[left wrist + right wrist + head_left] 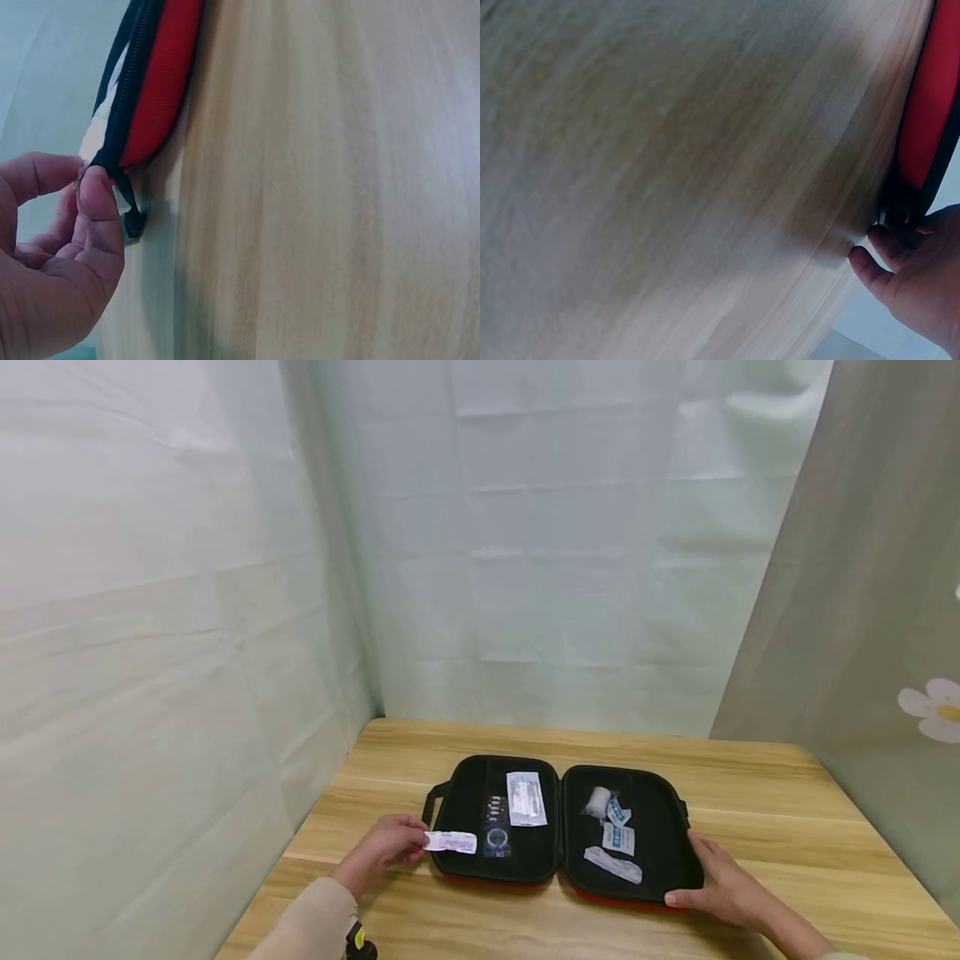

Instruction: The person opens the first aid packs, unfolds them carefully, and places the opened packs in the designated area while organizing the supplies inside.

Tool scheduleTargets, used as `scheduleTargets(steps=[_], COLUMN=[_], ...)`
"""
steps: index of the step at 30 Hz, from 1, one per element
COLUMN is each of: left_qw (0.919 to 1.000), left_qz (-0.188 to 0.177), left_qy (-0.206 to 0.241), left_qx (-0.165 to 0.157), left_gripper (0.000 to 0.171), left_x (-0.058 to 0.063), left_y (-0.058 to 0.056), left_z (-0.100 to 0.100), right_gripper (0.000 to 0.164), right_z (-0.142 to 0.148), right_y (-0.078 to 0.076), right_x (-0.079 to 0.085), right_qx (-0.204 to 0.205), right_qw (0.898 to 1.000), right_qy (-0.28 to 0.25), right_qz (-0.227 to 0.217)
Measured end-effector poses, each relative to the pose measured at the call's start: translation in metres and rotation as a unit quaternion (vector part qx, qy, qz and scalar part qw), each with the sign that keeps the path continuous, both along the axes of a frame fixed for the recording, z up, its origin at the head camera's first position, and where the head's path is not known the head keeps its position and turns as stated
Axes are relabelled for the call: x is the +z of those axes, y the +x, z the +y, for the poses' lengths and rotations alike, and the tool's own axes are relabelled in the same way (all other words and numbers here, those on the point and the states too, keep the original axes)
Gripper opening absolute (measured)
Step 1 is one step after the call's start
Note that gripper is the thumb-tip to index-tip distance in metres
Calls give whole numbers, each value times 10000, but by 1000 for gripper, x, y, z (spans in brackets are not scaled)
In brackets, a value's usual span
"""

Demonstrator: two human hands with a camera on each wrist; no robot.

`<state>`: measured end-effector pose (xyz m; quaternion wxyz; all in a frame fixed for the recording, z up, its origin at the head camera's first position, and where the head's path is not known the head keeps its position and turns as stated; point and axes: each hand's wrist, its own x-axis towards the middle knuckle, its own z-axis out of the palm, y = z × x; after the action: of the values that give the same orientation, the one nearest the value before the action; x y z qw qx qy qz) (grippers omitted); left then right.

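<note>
A first-aid case with black insides and a red shell lies unfolded on the table. My left hand pinches the end of a narrow white paper packet between thumb and fingers, over the left half's front corner. At the opposite end, my right hand holds the case's right front corner, thumb on the rim and fingers along the outer side. The left half contains a larger white packet and a clear bag of small items. In the right half are a white bandage roll and several small packets.
The case's carry handle sticks out on the left, near my left hand. Pale curtains hang behind and beside the wooden table. A small black-and-yellow object shows by my left sleeve.
</note>
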<state>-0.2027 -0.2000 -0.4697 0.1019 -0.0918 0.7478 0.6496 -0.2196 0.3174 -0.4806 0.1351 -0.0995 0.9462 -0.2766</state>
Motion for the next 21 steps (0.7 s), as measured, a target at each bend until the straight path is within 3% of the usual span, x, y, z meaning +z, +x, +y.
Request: scheduleTargets(steps=[8, 21], left_qw=[9966, 9842], left_qz=[276, 786], left_qy=[-775, -1577], left_qx=[81, -165], left_gripper=[12, 10], left_x=[4, 5], left_y=[-4, -5], left_z=[9, 26], right_gripper=[127, 125], right_z=[0, 0], right_y=[-1, 0], right_x=[-1, 0], right_qx=[-13, 24], right_qw=[10000, 10000], right_qy=[1, -37], right_qz=[-48, -60])
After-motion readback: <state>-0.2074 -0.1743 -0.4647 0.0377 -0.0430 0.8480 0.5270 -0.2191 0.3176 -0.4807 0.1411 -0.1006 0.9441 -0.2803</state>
